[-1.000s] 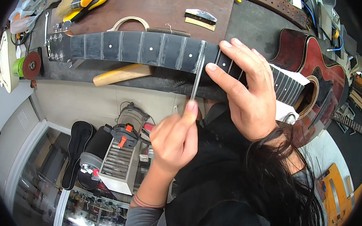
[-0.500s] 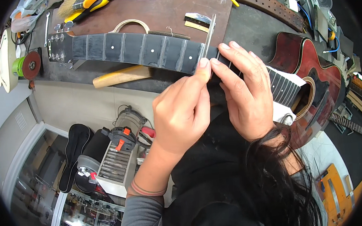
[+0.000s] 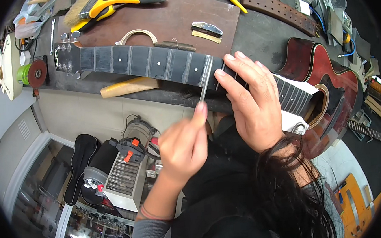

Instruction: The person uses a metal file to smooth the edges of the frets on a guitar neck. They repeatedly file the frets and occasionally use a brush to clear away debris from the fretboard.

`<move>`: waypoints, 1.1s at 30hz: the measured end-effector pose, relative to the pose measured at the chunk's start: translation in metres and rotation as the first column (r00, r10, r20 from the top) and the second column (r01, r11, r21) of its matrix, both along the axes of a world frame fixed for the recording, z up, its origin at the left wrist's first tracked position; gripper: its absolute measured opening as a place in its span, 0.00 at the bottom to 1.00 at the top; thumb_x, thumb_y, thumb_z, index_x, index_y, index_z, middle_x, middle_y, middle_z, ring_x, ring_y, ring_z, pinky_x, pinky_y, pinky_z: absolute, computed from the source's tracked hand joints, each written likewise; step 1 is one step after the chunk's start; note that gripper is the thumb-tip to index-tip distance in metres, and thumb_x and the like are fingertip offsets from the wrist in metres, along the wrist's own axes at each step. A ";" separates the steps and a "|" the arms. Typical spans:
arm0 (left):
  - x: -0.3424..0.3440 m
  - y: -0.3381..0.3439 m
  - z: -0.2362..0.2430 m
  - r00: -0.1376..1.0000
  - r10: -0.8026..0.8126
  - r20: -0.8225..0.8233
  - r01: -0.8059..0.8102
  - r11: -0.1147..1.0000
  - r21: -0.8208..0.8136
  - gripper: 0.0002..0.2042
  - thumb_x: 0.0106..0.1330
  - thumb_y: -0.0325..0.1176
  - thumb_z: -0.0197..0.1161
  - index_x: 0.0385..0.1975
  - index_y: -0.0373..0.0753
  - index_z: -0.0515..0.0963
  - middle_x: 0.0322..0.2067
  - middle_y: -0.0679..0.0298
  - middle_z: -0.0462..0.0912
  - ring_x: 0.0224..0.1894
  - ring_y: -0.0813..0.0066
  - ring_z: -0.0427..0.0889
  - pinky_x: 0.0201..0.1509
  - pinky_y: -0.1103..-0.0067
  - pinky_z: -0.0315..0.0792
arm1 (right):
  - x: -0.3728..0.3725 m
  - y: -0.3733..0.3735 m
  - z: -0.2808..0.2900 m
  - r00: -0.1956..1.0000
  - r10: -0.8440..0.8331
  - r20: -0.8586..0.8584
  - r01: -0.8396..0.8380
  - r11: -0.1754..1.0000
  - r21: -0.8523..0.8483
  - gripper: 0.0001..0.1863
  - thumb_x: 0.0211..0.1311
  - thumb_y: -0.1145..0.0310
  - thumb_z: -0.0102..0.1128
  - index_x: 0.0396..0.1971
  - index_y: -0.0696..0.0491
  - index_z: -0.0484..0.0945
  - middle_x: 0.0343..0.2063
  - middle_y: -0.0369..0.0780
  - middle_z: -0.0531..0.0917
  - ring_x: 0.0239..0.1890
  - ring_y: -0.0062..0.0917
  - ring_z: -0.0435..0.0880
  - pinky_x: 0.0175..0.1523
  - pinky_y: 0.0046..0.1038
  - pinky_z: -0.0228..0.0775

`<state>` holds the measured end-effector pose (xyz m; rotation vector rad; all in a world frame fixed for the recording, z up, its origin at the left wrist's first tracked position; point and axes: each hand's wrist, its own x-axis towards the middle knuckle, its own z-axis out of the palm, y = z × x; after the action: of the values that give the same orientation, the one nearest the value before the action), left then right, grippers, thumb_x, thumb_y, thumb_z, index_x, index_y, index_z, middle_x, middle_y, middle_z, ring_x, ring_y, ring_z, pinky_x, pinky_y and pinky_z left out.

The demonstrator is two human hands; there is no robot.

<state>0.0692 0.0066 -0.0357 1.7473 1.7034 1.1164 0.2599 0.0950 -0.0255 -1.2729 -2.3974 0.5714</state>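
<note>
A red acoustic guitar (image 3: 344, 75) lies across the bench, its long dark neck (image 3: 141, 60) reaching left to the headstock (image 3: 66, 58). Pale dots and greyish bands cross the fretboard. My left hand (image 3: 181, 148), slightly blurred, is closed on the near end of a thin metal file (image 3: 203, 92). The file lies across the fretboard along one band, its near part sticking out past the neck's edge. Just right of it my right hand (image 3: 258, 103) rests with fingers stretched over the neck. White sheets flank the fretboard near the soundhole (image 3: 320, 105).
Behind the neck lie a yellow-handled brush (image 3: 103, 5), a pale ring (image 3: 138, 34) and a small dark-and-wood piece (image 3: 207, 31). A wooden block (image 3: 128, 86) sits under the neck. A drilled brown bar (image 3: 278, 11) lies at the back right. A vacuum-like machine (image 3: 131, 154) stands below left.
My left hand has pulled back toward me and slightly left, drawing the file with it across the fretboard. My right hand has shifted only slightly left and stays on the neck.
</note>
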 end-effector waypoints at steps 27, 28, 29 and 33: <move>0.000 0.020 0.005 0.998 -0.001 0.062 0.002 1.000 -0.021 0.24 0.62 0.10 0.69 0.61 0.28 0.87 0.27 0.52 0.85 0.24 0.61 0.86 0.30 0.69 0.78 | -0.003 0.001 0.004 1.000 0.000 0.006 0.000 1.000 0.003 0.27 0.69 0.71 0.66 0.69 0.46 0.83 0.73 0.41 0.80 0.76 0.42 0.79 0.79 0.53 0.68; 0.003 0.040 -0.005 0.995 0.005 0.097 -0.007 1.000 0.014 0.24 0.62 0.10 0.69 0.60 0.28 0.87 0.27 0.52 0.86 0.24 0.61 0.85 0.30 0.69 0.79 | -0.004 -0.001 0.001 1.000 0.004 0.004 -0.004 1.000 0.003 0.27 0.69 0.71 0.66 0.69 0.46 0.83 0.73 0.41 0.80 0.76 0.42 0.79 0.78 0.53 0.69; 0.003 0.041 -0.005 0.996 -0.004 0.089 0.003 1.000 0.018 0.23 0.62 0.09 0.69 0.59 0.27 0.87 0.27 0.52 0.86 0.24 0.62 0.86 0.30 0.69 0.79 | -0.003 0.001 0.002 1.000 -0.003 0.014 0.003 1.000 0.003 0.27 0.69 0.71 0.66 0.69 0.46 0.84 0.73 0.41 0.80 0.76 0.42 0.79 0.78 0.53 0.69; -0.007 -0.007 0.002 0.999 -0.043 -0.024 0.042 0.998 -0.050 0.15 0.65 0.07 0.70 0.50 0.24 0.87 0.33 0.45 0.92 0.27 0.63 0.91 0.35 0.75 0.82 | -0.002 0.001 0.001 1.000 -0.021 0.015 0.021 1.000 0.012 0.28 0.67 0.72 0.67 0.68 0.46 0.84 0.72 0.41 0.81 0.75 0.42 0.80 0.79 0.53 0.68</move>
<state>0.0620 -0.0005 -0.0334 1.7662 1.6863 1.0297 0.2579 0.0960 -0.0241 -1.3008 -2.3926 0.5432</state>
